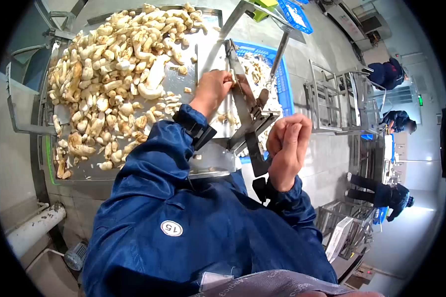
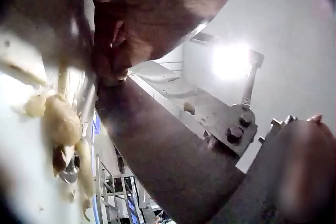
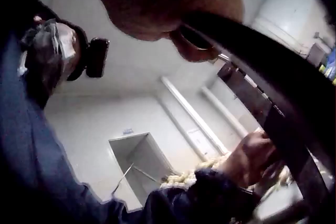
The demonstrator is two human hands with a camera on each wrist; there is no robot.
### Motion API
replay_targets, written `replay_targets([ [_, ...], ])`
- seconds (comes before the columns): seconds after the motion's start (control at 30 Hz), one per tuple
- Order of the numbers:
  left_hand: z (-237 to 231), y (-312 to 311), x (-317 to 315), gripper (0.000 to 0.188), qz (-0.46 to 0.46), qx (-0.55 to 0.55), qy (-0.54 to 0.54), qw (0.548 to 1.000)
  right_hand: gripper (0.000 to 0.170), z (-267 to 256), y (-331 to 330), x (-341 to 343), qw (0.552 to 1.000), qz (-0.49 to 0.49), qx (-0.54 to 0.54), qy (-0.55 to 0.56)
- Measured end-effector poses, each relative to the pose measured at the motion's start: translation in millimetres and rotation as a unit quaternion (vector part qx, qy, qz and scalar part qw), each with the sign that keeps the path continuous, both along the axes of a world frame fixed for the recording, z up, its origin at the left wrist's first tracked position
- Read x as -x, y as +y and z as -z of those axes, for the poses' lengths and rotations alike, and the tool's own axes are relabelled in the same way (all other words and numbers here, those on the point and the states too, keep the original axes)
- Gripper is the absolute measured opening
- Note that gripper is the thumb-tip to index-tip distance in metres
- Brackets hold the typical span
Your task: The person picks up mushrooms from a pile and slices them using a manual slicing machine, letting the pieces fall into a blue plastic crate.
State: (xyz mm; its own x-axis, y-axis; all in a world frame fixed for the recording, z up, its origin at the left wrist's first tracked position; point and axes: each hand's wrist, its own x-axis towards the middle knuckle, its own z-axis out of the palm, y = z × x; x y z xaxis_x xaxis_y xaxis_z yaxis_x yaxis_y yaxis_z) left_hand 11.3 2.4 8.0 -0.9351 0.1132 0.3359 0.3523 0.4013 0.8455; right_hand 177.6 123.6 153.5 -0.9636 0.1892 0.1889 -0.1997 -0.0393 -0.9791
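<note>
Mushroom pieces (image 1: 106, 74) are lying heaped on the metal worktop (image 1: 99, 179), at nine o'clock from the left grip (image 1: 210, 93) in the head view. Fingers of the left grip are bending inward and pinching a small pale piece (image 1: 233, 84) against the broad metal blade (image 2: 163, 140); the fingertips are mostly hiding it. Beneath that hand, a white board (image 1: 203, 54) is carrying scattered bits, and in the left wrist view a loose cluster (image 2: 63, 121) is resting on it at seven o'clock from the fingers.

Right grip (image 1: 288, 151) is sitting at four o'clock from the left one, its fingers curling round a dark lever (image 3: 236, 35); the hand is concealing much of the held end. The blade is running between the two hands, joined to a metal bracket (image 1: 256, 119).

A blue crate (image 1: 285, 91) is standing at two to three o'clock from the left grip, holding pale pieces. Farther out at three o'clock, a metal rack (image 1: 327, 101) is standing on the floor, and people in dark clothes (image 1: 385, 74) are showing beyond it.
</note>
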Motion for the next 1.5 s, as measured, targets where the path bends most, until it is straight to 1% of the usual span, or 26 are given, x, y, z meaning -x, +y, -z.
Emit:
replay_targets([
  [0.07,-3,-5,-1,0.016,0.029,-0.03,-0.07,0.997,0.016,17,1,-4,0.999,0.013,-0.016,0.024],
  [0.1,-7,-6,1,0.016,0.041,-0.048,-0.104,0.993,0.015,50,6,-12,0.995,0.0,-0.038,0.092],
  [0.13,17,2,10,0.015,0.036,-0.121,-0.109,0.986,0.014,93,10,-21,0.989,0.004,-0.068,0.132],
  [0.17,13,0,7,0.016,0.044,-0.108,-0.127,0.985,0.014,119,11,-28,0.981,0.012,-0.096,0.17],
  [0.23,-4,-5,5,0.019,0.062,-0.078,-0.16,0.982,0.013,108,13,-28,0.988,-0.007,-0.084,0.132],
  [0.27,13,-2,10,0.02,0.065,-0.115,-0.155,0.979,0.013,97,13,-29,0.991,-0.015,-0.075,0.111],
  [0.37,18,1,10,0.02,0.039,-0.035,-0.095,0.994,0.012,4,5,-4,1.0,-0.01,0.01,-0.019],
  [0.4,12,0,7,0.021,0.018,0.005,-0.047,0.999,0.012,7,5,-6,1.0,-0.004,0.009,-0.006],
  [0.47,9,-1,6,0.019,0.034,-0.018,-0.074,0.996,0.012,22,4,-7,1.0,0.0,0.0,0.024],
  [0.5,9,-1,7,0.018,0.038,-0.033,-0.089,0.995,0.02,52,0,-12,0.995,0.037,-0.038,0.08],
  [0.57,14,3,6,0.019,0.041,-0.111,-0.122,0.985,0.021,107,2,-27,0.985,0.031,-0.071,0.152],
  [0.63,11,2,5,0.021,0.039,-0.142,-0.109,0.983,0.014,125,4,-31,0.987,0.023,-0.046,0.152],
  [0.67,10,-1,5,0.024,0.039,-0.072,-0.091,0.993,0.01,130,5,-35,0.988,0.024,-0.031,0.152],
  [0.77,0,3,7,0.027,0.071,-0.13,-0.18,0.972,0.01,145,13,-35,0.982,0.047,-0.084,0.164],
  [0.8,-9,5,5,0.031,0.101,-0.127,-0.187,0.969,0.009,138,13,-35,0.983,0.039,-0.091,0.157],
  [0.83,-8,3,7,0.034,0.106,-0.067,-0.178,0.976,0.009,135,12,-34,0.981,0.045,-0.089,0.167],
  [0.9,14,3,14,0.037,0.114,-0.13,-0.192,0.966,0.01,127,13,-31,0.975,0.034,-0.108,0.192],
  [0.97,-2,7,3,0.039,0.076,-0.195,-0.225,0.952,0.008,127,22,-32,0.975,0.008,-0.14,0.171],
  [1.0,-9,5,2,0.038,0.046,-0.121,-0.197,0.972,0.008,129,22,-32,0.976,0.015,-0.131,0.173],
  [1.03,-19,7,0,0.036,0.046,-0.118,-0.177,0.976,0.008,130,20,-32,0.977,0.019,-0.121,0.174],
  [1.1,-28,13,-2,0.034,0.087,-0.114,-0.114,0.983,0.01,123,23,-31,0.976,0.008,-0.127,0.177],
  [1.13,-41,17,-5,0.034,0.116,-0.092,-0.155,0.977,0.011,120,25,-30,0.975,-0.002,-0.131,0.178],
  [1.23,-48,9,2,0.034,0.173,-0.075,-0.103,0.977,0.013,122,27,-30,0.977,-0.021,-0.119,0.178],
  [1.3,-53,-14,9,0.031,0.082,0.012,-0.078,0.993,0.015,121,30,-29,0.975,-0.022,-0.138,0.173],
  [1.37,-69,-49,8,0.031,0.015,0.034,-0.082,0.996,0.016,126,30,-28,0.974,-0.031,-0.142,0.175],
  [1.5,-74,-150,7,0.031,-0.159,0.188,-0.072,0.967,0.016,134,26,-25,0.971,-0.025,-0.113,0.209],
])
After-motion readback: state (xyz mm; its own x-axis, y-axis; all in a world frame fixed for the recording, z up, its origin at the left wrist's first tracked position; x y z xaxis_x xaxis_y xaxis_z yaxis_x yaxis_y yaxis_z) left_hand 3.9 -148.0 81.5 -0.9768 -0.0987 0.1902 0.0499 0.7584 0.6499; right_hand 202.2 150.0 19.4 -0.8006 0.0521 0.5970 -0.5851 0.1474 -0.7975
